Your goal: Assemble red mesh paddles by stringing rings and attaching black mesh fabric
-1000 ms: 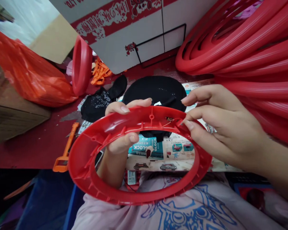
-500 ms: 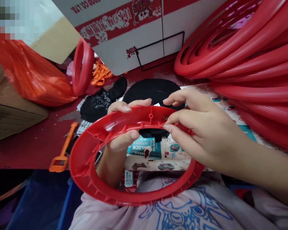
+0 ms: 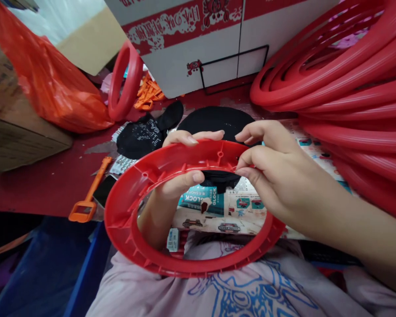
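I hold a red plastic ring (image 3: 125, 211) with inner ribs and small pegs over my lap. My left hand (image 3: 181, 176) reaches up through the ring and grips its far rim, thumb inside and fingers over the top. My right hand (image 3: 270, 167) pinches the same far rim just to the right, thumb and forefinger closed on its inner edge. Behind the ring, black mesh fabric (image 3: 145, 136) lies on the red table (image 3: 46, 176).
A big stack of red rings (image 3: 343, 83) fills the right side. One red ring (image 3: 125, 79) leans near an orange bag (image 3: 56, 88). An orange tool (image 3: 89, 198) lies at the table's edge. A printed carton (image 3: 198, 48) stands behind.
My right hand slid left along the far rim toward my left hand and closed its pinch there. The ring stayed in my left hand; the view shifted slightly.
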Demonstrator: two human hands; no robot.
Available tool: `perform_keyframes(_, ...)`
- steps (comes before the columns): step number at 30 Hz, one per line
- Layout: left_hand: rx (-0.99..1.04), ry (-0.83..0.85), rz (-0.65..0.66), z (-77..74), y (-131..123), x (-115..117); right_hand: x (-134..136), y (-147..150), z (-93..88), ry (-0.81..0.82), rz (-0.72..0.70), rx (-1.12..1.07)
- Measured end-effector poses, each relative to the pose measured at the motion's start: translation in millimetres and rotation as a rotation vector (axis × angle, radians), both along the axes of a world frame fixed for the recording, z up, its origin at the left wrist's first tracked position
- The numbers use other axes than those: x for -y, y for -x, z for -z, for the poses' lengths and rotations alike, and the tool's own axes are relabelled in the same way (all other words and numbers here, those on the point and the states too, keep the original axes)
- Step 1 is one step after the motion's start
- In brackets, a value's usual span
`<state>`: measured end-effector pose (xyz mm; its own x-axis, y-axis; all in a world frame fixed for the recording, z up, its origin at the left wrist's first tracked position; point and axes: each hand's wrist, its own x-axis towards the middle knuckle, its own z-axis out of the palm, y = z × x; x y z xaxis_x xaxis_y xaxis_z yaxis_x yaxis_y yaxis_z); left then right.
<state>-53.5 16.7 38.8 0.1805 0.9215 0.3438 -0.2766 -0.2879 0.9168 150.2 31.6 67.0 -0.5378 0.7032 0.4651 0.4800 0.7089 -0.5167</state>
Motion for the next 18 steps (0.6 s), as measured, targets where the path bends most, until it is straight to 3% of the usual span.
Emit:
perform_keyframes(4, 0.046, -0.018, 0.028, 3.7, 0.6, -3.2, -8.5, -2.8, -3.1, -0.024, -0.066, 0.058)
perform_keyframes(14, -0.032, -0.149, 0.038, 21.6, 5.9, -21.7, -10.6, -6.5, -2.7, -0.066, -0.064, 0.132)
perform_keyframes(18, 0.001, -0.120, 0.019, 25.2, 5.7, -25.9, -14.3, -6.5, -0.4, -0.048, -0.057, 0.089)
